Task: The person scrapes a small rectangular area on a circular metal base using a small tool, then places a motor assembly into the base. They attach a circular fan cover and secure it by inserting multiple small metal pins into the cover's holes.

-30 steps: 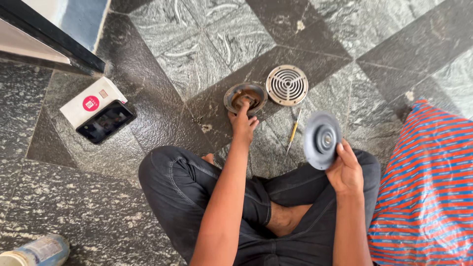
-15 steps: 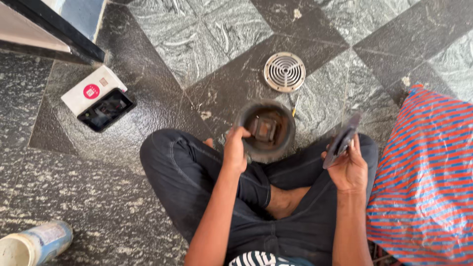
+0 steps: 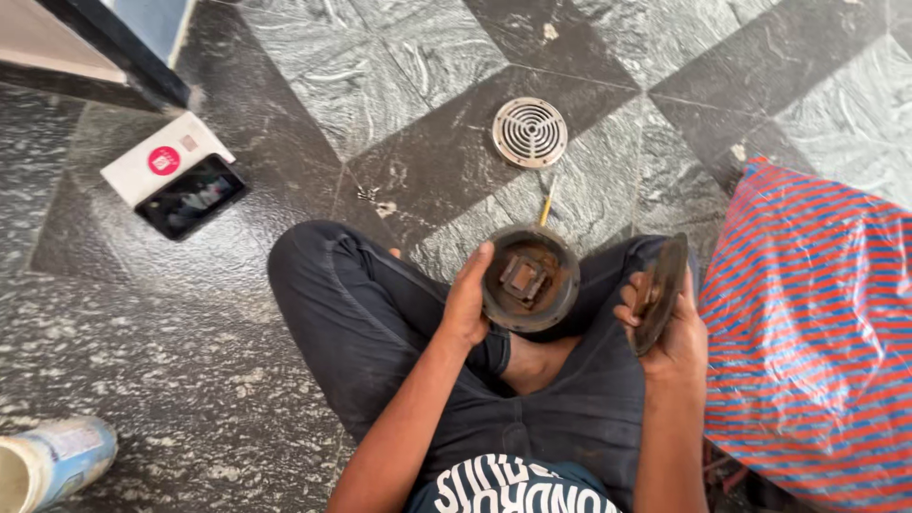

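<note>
Sitting cross-legged on a grey and black marble floor (image 3: 285, 85), the person holds a part in each of the hands. The left hand (image 3: 467, 306) grips the rim of a round, rusty metal housing (image 3: 530, 278), thumb over its upper edge, with the open side turned up so a square block inside shows. This housing hangs just above the lap, over the dark trousers. The right hand (image 3: 676, 328) is closed around a flat dark disc (image 3: 660, 293), held nearly edge-on and upright just beside the right knee; its face is hard to make out from this angle, though it looks like a cover plate.

On the floor ahead lies a round slotted metal grille (image 3: 530, 132), and a thin yellow-handled tool (image 3: 547, 200), possibly a screwdriver, lies between it and the housing. To the left, well apart, a phone (image 3: 193, 197) rests against a white box (image 3: 152, 160). A red and blue striped bag (image 3: 812, 323) lies at the right, and a pale blue can (image 3: 52, 458) lies at the lower left.
</note>
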